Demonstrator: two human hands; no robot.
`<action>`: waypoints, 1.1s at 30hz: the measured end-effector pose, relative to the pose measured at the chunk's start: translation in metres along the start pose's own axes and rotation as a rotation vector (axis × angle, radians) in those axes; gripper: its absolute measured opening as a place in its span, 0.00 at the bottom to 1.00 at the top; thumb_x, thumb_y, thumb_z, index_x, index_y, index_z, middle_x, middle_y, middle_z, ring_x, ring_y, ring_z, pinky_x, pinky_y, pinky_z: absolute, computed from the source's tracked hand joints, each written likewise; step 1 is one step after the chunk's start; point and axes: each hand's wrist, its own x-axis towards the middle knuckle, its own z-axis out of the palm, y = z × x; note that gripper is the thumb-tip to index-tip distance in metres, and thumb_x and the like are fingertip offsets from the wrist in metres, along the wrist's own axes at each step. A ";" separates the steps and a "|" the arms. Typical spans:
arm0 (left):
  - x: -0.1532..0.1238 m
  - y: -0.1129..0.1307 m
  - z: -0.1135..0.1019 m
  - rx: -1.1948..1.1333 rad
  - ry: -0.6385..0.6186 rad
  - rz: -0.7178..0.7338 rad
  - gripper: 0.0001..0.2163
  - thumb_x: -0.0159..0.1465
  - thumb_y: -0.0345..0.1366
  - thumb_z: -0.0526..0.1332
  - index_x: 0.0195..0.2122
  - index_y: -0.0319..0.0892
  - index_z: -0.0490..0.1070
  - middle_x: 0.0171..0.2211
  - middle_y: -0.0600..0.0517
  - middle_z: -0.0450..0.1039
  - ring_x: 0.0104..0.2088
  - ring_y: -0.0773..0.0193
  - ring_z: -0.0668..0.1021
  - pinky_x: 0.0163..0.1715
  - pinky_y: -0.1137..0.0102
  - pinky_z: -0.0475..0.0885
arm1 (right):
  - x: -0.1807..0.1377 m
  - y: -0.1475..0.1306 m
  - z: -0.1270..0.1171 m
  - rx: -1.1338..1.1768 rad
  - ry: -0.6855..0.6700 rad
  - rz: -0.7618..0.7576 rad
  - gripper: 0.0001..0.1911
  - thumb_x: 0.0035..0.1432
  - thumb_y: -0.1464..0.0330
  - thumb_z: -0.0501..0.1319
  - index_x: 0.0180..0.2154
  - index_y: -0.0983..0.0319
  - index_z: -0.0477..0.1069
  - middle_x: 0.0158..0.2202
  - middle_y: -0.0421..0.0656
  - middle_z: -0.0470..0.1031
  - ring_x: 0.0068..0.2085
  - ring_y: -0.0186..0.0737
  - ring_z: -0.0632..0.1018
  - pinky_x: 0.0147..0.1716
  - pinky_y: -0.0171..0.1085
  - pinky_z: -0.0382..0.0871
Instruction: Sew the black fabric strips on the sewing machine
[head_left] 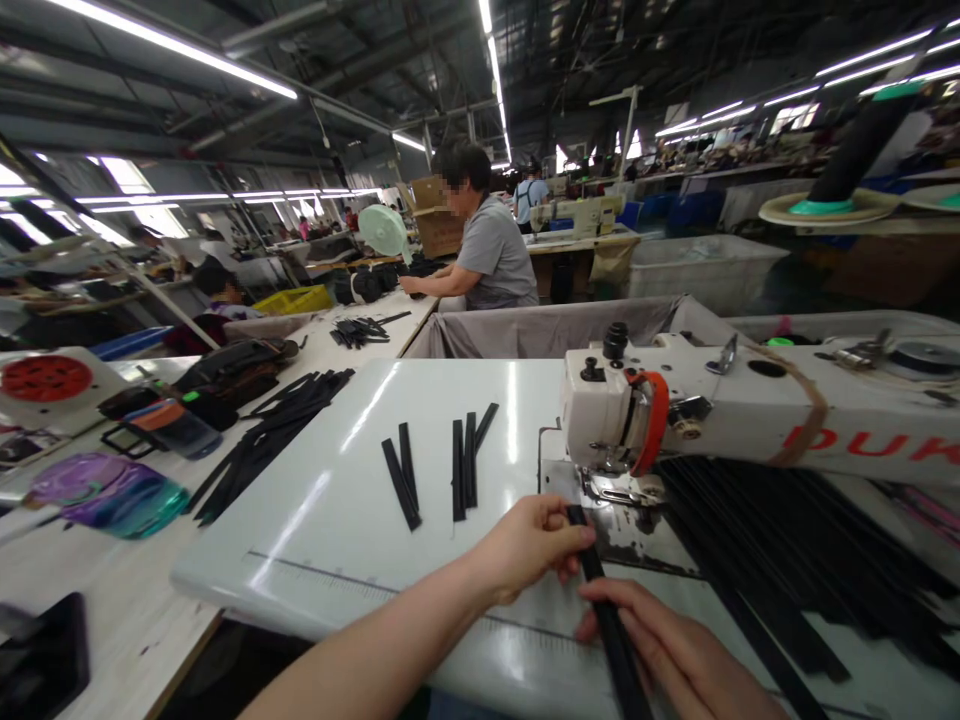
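My left hand point(532, 545) pinches the far part of a long black strap point(611, 625) just in front of the sewing machine's presser foot point(622, 490). My right hand point(675, 655) lies closer to me with its fingers curled round the same strap, pressing it on the white machine table point(337, 520). The white sewing machine head point(720, 405) with a red-orange guard stands right above the strap's far end. Several short black strips point(435, 465) lie on the table left of the needle.
A heap of long black straps point(795, 560) lies under the machine arm at the right. On the left bench are a pile of black strips point(266, 435), pouches and a shiny purple-teal bag point(112, 490). A person in a grey shirt point(491, 250) works at the bench behind grey fabric-lined bins point(540, 328).
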 end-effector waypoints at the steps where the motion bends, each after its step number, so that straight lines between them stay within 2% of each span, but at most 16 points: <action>1: 0.011 -0.003 0.000 0.003 0.019 0.002 0.16 0.52 0.44 0.68 0.33 0.38 0.69 0.17 0.59 0.64 0.17 0.71 0.66 0.20 0.75 0.61 | 0.006 0.006 -0.005 -0.126 0.018 -0.107 0.19 0.68 0.69 0.45 0.55 0.57 0.66 0.42 0.45 0.79 0.41 0.39 0.80 0.40 0.34 0.74; 2: 0.020 -0.005 -0.001 0.046 0.044 0.009 0.14 0.54 0.43 0.66 0.34 0.38 0.69 0.16 0.59 0.64 0.16 0.71 0.66 0.20 0.74 0.61 | 0.012 0.012 -0.010 -0.262 0.036 -0.204 0.21 0.66 0.72 0.46 0.57 0.58 0.65 0.44 0.46 0.78 0.43 0.39 0.80 0.41 0.34 0.74; 4: 0.029 -0.007 -0.006 0.230 0.126 0.059 0.12 0.57 0.38 0.64 0.39 0.39 0.68 0.17 0.59 0.66 0.17 0.69 0.67 0.21 0.73 0.63 | 0.024 0.023 -0.015 -0.521 0.063 -0.355 0.24 0.62 0.78 0.48 0.57 0.60 0.66 0.42 0.47 0.78 0.41 0.40 0.80 0.40 0.36 0.75; 6: 0.031 -0.008 -0.011 0.518 0.274 0.200 0.14 0.58 0.34 0.64 0.45 0.40 0.67 0.23 0.57 0.70 0.24 0.65 0.72 0.27 0.70 0.67 | 0.034 0.029 -0.014 -0.701 0.095 -0.438 0.25 0.59 0.81 0.48 0.54 0.61 0.70 0.37 0.47 0.77 0.37 0.41 0.79 0.36 0.38 0.76; 8: 0.028 -0.011 -0.013 0.834 0.403 0.356 0.14 0.58 0.32 0.65 0.46 0.40 0.69 0.33 0.50 0.74 0.35 0.59 0.75 0.37 0.64 0.70 | 0.040 0.033 -0.009 -0.782 0.132 -0.466 0.24 0.57 0.82 0.49 0.49 0.62 0.72 0.39 0.49 0.76 0.40 0.44 0.79 0.38 0.41 0.77; 9: 0.027 -0.013 -0.013 0.960 0.429 0.416 0.12 0.59 0.32 0.65 0.44 0.40 0.70 0.38 0.47 0.75 0.40 0.56 0.74 0.42 0.61 0.70 | 0.041 0.035 -0.006 -0.796 0.154 -0.471 0.23 0.57 0.82 0.49 0.49 0.63 0.73 0.42 0.50 0.76 0.42 0.45 0.78 0.40 0.42 0.77; 11: 0.024 -0.018 -0.011 1.111 0.391 0.490 0.06 0.62 0.33 0.63 0.40 0.41 0.74 0.44 0.45 0.75 0.46 0.53 0.73 0.47 0.58 0.69 | 0.039 0.039 -0.002 -0.809 0.185 -0.479 0.25 0.55 0.83 0.48 0.50 0.65 0.72 0.45 0.51 0.76 0.46 0.45 0.78 0.43 0.42 0.77; 14: 0.025 -0.025 -0.006 1.147 0.289 0.552 0.06 0.66 0.30 0.58 0.39 0.41 0.75 0.46 0.47 0.77 0.47 0.54 0.74 0.48 0.58 0.69 | 0.034 0.045 0.000 -0.833 0.207 -0.492 0.25 0.55 0.82 0.48 0.52 0.67 0.71 0.46 0.51 0.77 0.48 0.44 0.77 0.44 0.40 0.77; 20: 0.031 -0.030 -0.005 1.103 0.250 0.619 0.09 0.67 0.29 0.55 0.40 0.40 0.74 0.46 0.46 0.77 0.48 0.57 0.75 0.52 0.60 0.70 | 0.030 0.046 -0.003 -0.882 0.200 -0.547 0.25 0.56 0.82 0.46 0.50 0.68 0.72 0.49 0.49 0.78 0.49 0.43 0.78 0.43 0.38 0.78; 26: 0.033 -0.033 -0.004 1.181 0.184 0.596 0.11 0.66 0.26 0.53 0.38 0.45 0.73 0.45 0.47 0.76 0.49 0.56 0.75 0.54 0.59 0.69 | 0.029 0.048 -0.002 -0.900 0.211 -0.533 0.26 0.54 0.83 0.46 0.50 0.69 0.73 0.49 0.50 0.78 0.48 0.43 0.79 0.42 0.38 0.79; 33: 0.036 -0.036 -0.005 1.252 0.158 0.596 0.12 0.62 0.23 0.54 0.40 0.44 0.73 0.44 0.46 0.75 0.48 0.55 0.74 0.52 0.59 0.71 | 0.030 0.048 -0.003 -0.892 0.193 -0.530 0.25 0.56 0.82 0.46 0.50 0.69 0.73 0.48 0.50 0.78 0.48 0.42 0.79 0.42 0.37 0.79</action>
